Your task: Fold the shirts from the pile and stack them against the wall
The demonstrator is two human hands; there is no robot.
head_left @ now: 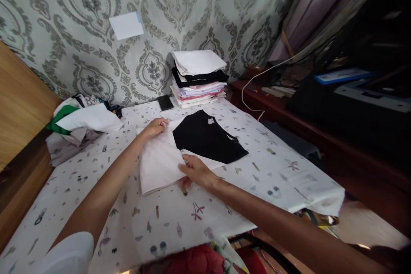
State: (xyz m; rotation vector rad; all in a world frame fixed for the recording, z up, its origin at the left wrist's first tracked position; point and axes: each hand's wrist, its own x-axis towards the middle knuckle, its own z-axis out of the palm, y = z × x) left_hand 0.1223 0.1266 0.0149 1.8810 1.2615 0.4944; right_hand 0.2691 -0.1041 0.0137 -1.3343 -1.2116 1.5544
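- At the far left, a light wooden panel (25,107) was seen beside the bench (122,222), which was covered by a white printed cloth.
- Just right of the panel, a loose heap of clothes (88,117) was spread over the far left part of the bench; green, white and grey fabric could be made out in it.
- Higher up, a white card (126,25) was set against the patterned wall (154,13).
- The far edge of the black-and-white garment (192,139) was grasped by the left hand (157,127), its fingers bent at the white part.
- Behind the left hand, a flat black object (165,102) was placed near the wall.
- The garment was laid flat on the middle of the bench, its white part turned to the left and its black part, marked by a pale label (211,120) at the neckline, to the right.
- The near edge of the white part was gripped by the right hand (196,171), with the thumb kept on top.
- Beyond the garment, a stack of folded clothes (199,77) was topped by a white piece.
- At the right, a white cable (245,90) was draped over reddish-brown furniture (279,113).
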